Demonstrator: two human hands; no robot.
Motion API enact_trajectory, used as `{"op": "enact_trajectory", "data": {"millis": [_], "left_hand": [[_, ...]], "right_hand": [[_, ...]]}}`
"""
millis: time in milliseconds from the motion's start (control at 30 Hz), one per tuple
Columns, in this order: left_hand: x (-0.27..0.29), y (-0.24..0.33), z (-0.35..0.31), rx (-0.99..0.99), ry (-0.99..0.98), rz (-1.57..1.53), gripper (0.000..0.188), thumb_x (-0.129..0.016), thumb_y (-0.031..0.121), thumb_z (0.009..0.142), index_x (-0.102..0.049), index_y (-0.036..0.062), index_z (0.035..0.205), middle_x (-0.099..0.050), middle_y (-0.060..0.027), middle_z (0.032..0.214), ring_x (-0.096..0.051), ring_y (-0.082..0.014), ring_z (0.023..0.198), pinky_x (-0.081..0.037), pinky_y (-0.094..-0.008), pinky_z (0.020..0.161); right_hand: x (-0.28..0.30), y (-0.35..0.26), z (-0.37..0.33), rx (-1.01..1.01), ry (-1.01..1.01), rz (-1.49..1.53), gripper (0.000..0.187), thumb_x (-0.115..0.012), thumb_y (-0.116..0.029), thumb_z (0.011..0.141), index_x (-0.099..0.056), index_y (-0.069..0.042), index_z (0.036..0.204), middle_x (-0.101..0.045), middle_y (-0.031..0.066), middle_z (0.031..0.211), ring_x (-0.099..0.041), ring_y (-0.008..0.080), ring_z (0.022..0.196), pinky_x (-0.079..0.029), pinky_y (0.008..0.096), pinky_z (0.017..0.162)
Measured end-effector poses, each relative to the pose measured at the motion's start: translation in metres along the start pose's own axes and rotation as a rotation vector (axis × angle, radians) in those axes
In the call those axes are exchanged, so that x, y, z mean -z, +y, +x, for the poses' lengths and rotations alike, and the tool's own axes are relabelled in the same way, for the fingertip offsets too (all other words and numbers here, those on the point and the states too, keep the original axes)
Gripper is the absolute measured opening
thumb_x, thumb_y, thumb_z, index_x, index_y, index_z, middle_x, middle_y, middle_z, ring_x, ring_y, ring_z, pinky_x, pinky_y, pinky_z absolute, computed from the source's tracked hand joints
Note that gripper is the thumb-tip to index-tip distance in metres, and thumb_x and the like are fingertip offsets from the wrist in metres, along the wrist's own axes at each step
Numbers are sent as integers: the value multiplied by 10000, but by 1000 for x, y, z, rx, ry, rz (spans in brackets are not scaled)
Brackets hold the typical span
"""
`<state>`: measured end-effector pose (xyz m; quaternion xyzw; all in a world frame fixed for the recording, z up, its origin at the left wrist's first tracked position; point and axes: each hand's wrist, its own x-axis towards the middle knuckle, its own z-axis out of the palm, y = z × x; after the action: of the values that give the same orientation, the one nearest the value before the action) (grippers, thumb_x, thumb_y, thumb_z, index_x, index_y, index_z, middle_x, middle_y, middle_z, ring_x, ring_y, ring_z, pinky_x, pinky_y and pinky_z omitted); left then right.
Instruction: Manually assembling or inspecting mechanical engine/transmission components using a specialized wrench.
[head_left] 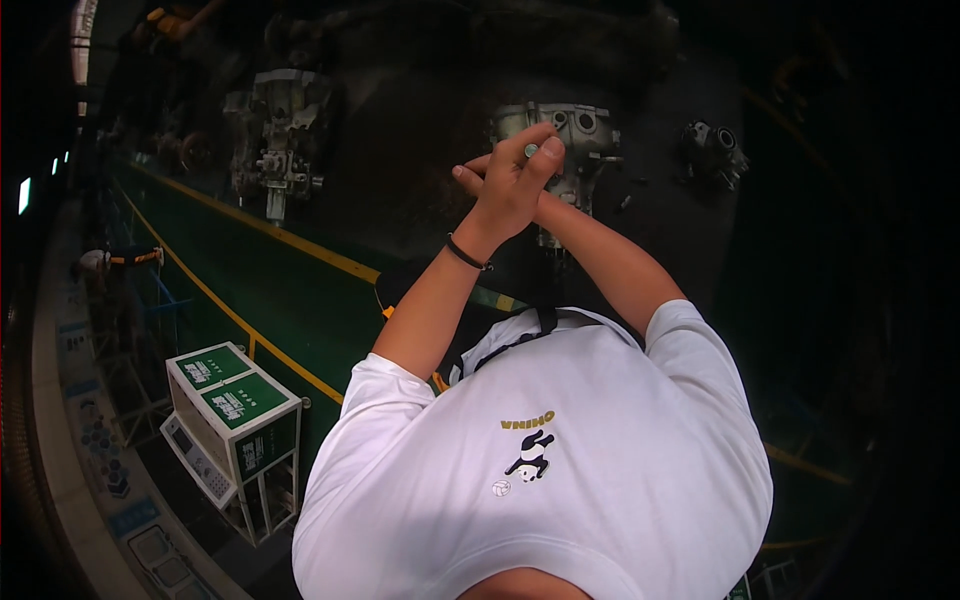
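My left hand (512, 190), with a dark band at its wrist, is closed round a slim rod-like thing (531, 151); only its round, greenish-grey end shows between thumb and finger. The rest of it is hidden in the fist. My wrists cross, the left one on top. Most of my right hand (468, 177) is covered by the left; a few of its fingers stick out stretched at the left side, with nothing seen in them. Beyond and below both hands lies a grey metal gear housing (582, 122) with round holes, partly hidden by them.
Another metal gear assembly (285, 140) lies at the far left, and a smaller metal part (715, 150) at the right. Yellow lines (270, 230) cross the green floor. A white-framed cabinet (240, 410) with green panels stands at lower left. Another person (125, 258) is farther left.
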<state>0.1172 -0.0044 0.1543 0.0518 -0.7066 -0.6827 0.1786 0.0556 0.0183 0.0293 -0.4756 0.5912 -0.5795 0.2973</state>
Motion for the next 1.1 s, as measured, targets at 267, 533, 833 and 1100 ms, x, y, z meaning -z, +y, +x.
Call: {"op": "enact_trajectory", "data": {"millis": [267,533,833,1100], "left_hand": [[7,-22,3,-31,4,-1,411,-575,394,961,-588,-3,857,-459,33,650,-424,-54,624,-347,-239,569],[-4,-23,1,-89,137,42,417,-582,314,982,-566,-15,726,-455,50,602,-395,-49,577,-309,-248,516],[29,-21,29,-48,192,-156,544,-477,300,1041,-298,112,562,-267,33,486,-222,-65,458,-177,-265,455],[-5,-19,9,-42,119,-75,526,-511,283,1033,-326,83,583,-290,53,537,-219,-52,501,-194,-251,475]], "right_hand": [[-33,10,-8,83,82,-137,302,-654,-288,890,-557,-12,811,-584,95,715,-600,230,729,-460,388,626],[-35,21,0,65,101,-128,273,-670,-270,866,-579,-14,835,-621,117,752,-631,255,768,-472,402,639],[-29,32,-8,49,101,-239,142,-682,-180,773,-653,-55,834,-667,162,768,-645,376,761,-494,469,658],[-29,41,-30,59,119,-119,194,-682,-139,886,-541,-26,958,-587,51,874,-589,179,822,-478,347,718]]}}
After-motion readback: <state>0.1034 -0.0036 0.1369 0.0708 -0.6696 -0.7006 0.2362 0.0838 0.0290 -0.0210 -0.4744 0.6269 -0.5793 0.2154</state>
